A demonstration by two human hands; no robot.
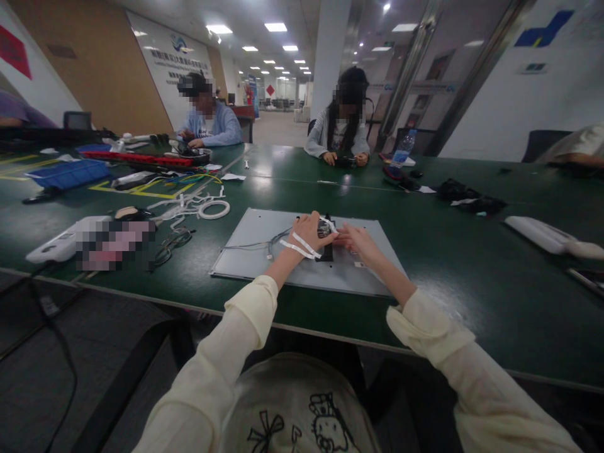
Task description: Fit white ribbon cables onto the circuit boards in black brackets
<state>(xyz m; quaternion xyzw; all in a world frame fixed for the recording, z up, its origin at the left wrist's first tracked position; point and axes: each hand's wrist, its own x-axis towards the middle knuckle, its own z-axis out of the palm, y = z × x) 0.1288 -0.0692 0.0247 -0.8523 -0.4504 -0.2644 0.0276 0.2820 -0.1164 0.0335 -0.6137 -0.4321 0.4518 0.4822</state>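
Well, nearest me the pale panel point(245, 255) lies flat on the green table point(462, 264). On it, my left hand point(307, 238) curls over a black part point(325, 254); my right hand point(359, 244) reaches in from the right, fingers bent. Whether either grips anything, I can't tell. I'd call this close fingertip work by the white strip point(328, 221), calling for steadiness. Farther off sits a person point(340, 123).
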